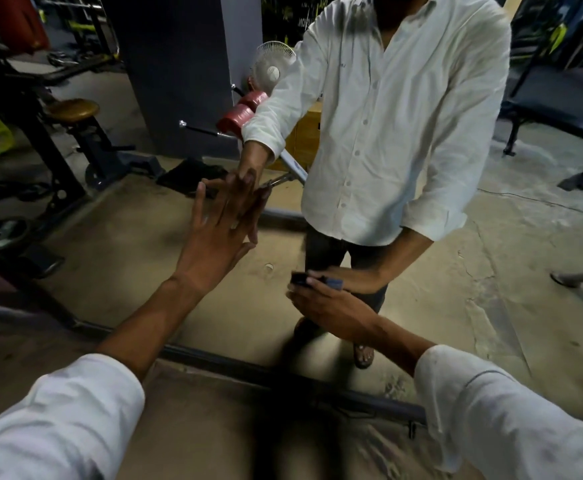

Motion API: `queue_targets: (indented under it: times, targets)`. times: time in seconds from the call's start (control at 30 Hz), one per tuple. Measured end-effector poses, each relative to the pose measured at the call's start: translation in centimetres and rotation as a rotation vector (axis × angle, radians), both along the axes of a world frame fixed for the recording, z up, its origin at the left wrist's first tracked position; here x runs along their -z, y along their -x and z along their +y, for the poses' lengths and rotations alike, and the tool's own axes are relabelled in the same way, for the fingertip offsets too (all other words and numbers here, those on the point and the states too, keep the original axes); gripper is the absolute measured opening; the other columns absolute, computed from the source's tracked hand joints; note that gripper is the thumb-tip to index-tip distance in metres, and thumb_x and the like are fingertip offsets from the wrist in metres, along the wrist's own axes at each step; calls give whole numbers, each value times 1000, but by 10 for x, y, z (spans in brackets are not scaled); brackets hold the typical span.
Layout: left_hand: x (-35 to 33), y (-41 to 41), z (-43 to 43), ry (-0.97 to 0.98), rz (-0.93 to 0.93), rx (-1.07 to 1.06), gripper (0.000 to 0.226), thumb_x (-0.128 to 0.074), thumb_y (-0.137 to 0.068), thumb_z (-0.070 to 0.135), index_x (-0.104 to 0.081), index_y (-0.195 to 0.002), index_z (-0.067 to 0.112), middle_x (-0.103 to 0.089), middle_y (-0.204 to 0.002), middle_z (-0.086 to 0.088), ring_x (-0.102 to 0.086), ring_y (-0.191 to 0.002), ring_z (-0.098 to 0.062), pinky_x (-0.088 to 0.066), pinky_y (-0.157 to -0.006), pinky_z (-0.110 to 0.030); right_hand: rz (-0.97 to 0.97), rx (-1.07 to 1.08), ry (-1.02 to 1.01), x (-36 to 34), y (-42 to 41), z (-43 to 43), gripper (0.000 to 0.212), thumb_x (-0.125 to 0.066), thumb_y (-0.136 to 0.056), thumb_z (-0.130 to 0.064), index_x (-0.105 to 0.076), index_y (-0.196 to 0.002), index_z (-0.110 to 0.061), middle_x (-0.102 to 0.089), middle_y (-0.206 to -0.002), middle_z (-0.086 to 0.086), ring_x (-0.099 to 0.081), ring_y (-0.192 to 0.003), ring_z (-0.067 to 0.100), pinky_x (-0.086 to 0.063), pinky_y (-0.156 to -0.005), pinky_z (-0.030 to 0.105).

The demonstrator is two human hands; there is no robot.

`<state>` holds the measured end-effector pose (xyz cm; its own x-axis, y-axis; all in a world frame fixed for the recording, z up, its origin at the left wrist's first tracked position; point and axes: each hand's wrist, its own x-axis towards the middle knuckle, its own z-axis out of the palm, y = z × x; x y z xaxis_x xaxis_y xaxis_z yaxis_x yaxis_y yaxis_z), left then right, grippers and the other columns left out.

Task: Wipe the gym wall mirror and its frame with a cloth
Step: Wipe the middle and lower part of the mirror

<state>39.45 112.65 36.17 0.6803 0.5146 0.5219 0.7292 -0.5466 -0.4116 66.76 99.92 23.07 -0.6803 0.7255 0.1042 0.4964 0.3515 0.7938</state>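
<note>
Mirror [137, 258] ahead, frame [234, 362] beneath it

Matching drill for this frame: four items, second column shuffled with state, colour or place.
Column A
1 left hand
2 right hand
3 cloth
4 frame

Column B
a dark blue
b dark bar along the bottom edge of the mirror
c flat on the mirror, fingers straight
d holds the cloth

Pairs: 1-c; 2-d; 3-a; 4-b
</note>
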Motion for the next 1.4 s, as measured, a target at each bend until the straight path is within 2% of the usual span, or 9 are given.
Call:
queue_targets:
  times: [0.17, 0.33, 0.5, 0.73, 0.83, 0.97, 1.1, 1.27, 1.4]
  targets:
    - [-3, 2, -4, 0, -8, 3, 109, -71, -96, 47, 3, -171, 20, 14, -177, -17, 7, -164, -41, -15, -125, -71, -97, -73, 64, -4, -27, -16, 55, -51, -101, -21, -48, -154, -8, -39, -166, 14, -26, -158, 33, 8, -129, 58]
    - [-6, 0, -10, 25, 0, -5, 107, -67, -98, 47, 5, -171, 18, 11, -177, -20, 7, -163, -43, -15, -126, -69, 410, -149, -142, -95, -19, 12, 57, -52, -99, -17, -45, -156, -10, -38, -163, 11, 2, -163, 24, 9, -131, 43]
    - [-16, 16, -7, -27, 29, 51, 95, -63, -100, 36, -3, -171, 15, 15, -177, -17, 9, -164, -37, -20, -127, -67, 476, -192, -373, -117, 11, 32, 45, -41, -111, -15, -49, -155, -19, -33, -164, 9, 0, -162, 33, 4, -131, 51]
    - [-12, 26, -8, 25, -127, 65, 81, -39, -105, 37, 4, -171, 21, 15, -177, -13, 11, -164, -29, -19, -128, -64, 44, -155, -37, -5, 7, 38, 50, -19, -110, -11, -46, -153, -5, -33, -166, 18, -25, -156, 39, -15, -131, 49]
    - [-10, 28, -9, 73, -127, 67, 96, -60, -99, 32, 1, -171, 19, 5, -177, -19, 1, -165, -36, -19, -128, -64, 81, -135, 126, 0, 6, 36, 54, -21, -110, -23, -63, -143, -22, -45, -162, 3, -32, -153, 29, -12, -131, 45]
    - [-10, 35, 3, 48, -87, 68, 100, -66, -97, 30, -1, -172, 18, 5, -177, -18, 5, -165, -34, -17, -128, -67, 251, -264, 46, -63, 16, 41, 58, -11, -115, -21, -59, -146, -8, -44, -163, 14, -37, -154, 33, -33, -125, 49]
    - [-9, 42, 11, -31, -41, 116, 74, -42, -108, 35, -9, -172, 17, 8, -178, -15, 3, -165, -30, -11, -127, -69, 729, -189, -208, -146, 50, 67, 44, -29, -118, -36, -43, -155, -18, -40, -164, 5, -26, -158, 17, -26, -128, 36]
    - [-21, 82, 32, -62, -98, 54, 79, -49, -108, 34, -6, -172, 18, 15, -177, -15, 9, -165, -30, -9, -127, -71, 680, -289, -381, -133, 89, 94, 39, -44, -114, -19, -46, -153, -17, -45, -161, 9, -30, -155, 33, -27, -124, 51]
    - [-26, 128, 72, -76, -16, 78, 97, -63, -101, 32, 2, -172, 22, 12, -178, -12, 6, -165, -32, 3, -128, -67, 369, -225, -112, -73, 113, 94, 43, -47, -106, -13, -57, -148, -15, -47, -161, 7, -25, -158, 31, 9, -130, 53]
